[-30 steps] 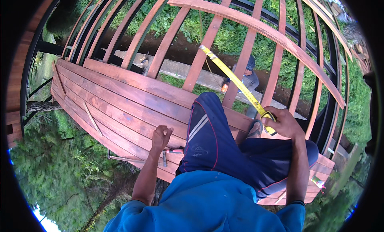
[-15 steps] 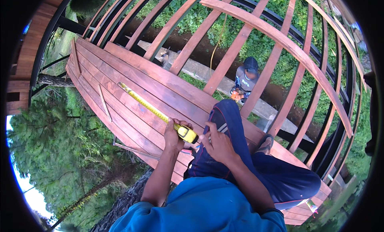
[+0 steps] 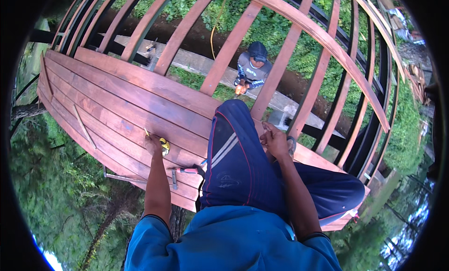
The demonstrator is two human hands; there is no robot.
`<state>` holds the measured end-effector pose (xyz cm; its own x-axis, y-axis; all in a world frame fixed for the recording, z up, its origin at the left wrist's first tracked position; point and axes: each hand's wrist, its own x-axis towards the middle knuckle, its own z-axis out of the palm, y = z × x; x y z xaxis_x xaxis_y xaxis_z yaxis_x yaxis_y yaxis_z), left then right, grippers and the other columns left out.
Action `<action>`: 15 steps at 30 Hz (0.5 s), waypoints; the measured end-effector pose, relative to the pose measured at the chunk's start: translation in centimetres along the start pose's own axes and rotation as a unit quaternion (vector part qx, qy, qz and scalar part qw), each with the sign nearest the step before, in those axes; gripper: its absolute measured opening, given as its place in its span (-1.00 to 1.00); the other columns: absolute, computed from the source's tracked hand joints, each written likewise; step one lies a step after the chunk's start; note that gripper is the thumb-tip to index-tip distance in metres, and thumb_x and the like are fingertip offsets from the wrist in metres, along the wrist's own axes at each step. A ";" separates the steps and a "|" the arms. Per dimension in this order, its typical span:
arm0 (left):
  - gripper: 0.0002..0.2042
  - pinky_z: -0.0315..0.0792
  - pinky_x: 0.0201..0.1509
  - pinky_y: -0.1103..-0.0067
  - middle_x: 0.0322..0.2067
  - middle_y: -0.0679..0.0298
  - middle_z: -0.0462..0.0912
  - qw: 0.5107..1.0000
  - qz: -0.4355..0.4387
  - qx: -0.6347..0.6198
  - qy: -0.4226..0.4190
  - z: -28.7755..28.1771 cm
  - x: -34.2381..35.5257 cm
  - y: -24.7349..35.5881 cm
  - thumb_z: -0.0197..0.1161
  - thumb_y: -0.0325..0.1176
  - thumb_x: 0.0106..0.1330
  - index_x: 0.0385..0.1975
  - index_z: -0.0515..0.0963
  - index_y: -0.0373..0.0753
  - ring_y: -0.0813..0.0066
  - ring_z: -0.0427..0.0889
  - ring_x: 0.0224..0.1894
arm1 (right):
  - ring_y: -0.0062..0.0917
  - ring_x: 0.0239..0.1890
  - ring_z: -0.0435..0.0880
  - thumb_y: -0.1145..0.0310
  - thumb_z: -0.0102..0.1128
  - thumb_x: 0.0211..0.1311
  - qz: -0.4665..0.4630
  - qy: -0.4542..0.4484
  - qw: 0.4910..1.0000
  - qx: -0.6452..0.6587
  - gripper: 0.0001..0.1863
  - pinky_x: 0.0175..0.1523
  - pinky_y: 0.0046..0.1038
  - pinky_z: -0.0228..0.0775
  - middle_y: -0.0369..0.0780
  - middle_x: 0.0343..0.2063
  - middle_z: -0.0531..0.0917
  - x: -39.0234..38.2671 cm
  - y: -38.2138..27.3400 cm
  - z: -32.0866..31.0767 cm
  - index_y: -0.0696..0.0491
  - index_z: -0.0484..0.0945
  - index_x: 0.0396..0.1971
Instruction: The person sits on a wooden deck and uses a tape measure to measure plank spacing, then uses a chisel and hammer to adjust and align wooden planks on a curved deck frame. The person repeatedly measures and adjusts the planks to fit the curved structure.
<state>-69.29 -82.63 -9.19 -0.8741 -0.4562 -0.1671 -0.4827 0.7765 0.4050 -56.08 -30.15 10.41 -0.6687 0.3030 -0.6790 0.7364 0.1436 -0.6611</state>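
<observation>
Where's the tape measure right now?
In the head view, the tape measure is left of centre, in the left hand over the planks, a little beyond the red-handled hammer.

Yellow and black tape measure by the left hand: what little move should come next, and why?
I'd say, maybe rest the yellow and black tape measure on the reddish-brown wooden planks. The person's bare left hand holds it low by those planks, though I can't tell whether it touches them. No long strip of blade shows, so it might sit there neatly.
</observation>
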 end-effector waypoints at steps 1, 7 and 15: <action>-0.51 0.54 0.00 0.00 -0.16 -0.28 0.72 0.999 -0.002 0.032 -0.010 0.0 -0.1 0.6 0.00 -0.03 0.56 -0.08 0.59 -0.45 -0.30 0.72 -0.10 | -0.27 -0.19 0.80 0.51 0.03 0.52 -0.099 0.032 0.983 -0.152 -0.59 -0.07 -0.29 0.64 0.07 -0.12 0.79 0.8 2.4 0.4 0.14 0.56 0.29; -0.28 0.58 0.06 0.00 -0.14 -0.27 0.76 0.990 -0.017 0.110 -0.083 -1.6 1.6 3.3 -0.01 0.27 0.55 -0.11 0.71 -0.44 -0.28 0.74 -0.05 | 0.12 -0.13 0.77 0.49 0.15 0.38 -0.144 0.075 0.968 -0.193 -0.62 0.03 -0.06 0.61 0.14 -0.22 0.76 2.1 11.5 4.3 0.16 0.58 0.17; -0.29 0.55 0.10 0.00 -0.09 -0.27 0.75 0.981 0.005 0.158 -0.111 -1.8 2.7 3.1 -0.08 0.23 0.60 -0.08 0.72 -0.43 -0.29 0.72 0.00 | -0.06 -0.19 0.79 0.44 0.29 0.32 -0.025 0.082 0.995 -0.049 -0.81 -0.05 -0.14 0.58 0.03 -0.28 0.75 2.8 11.1 7.3 0.12 0.53 -0.14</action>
<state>-73.07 -82.23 -6.73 -0.8527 -0.3687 -0.3700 -0.4356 0.8929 0.1141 -50.59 -34.63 -1.16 -0.6853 0.4411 -0.5795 0.7143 0.2518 -0.6530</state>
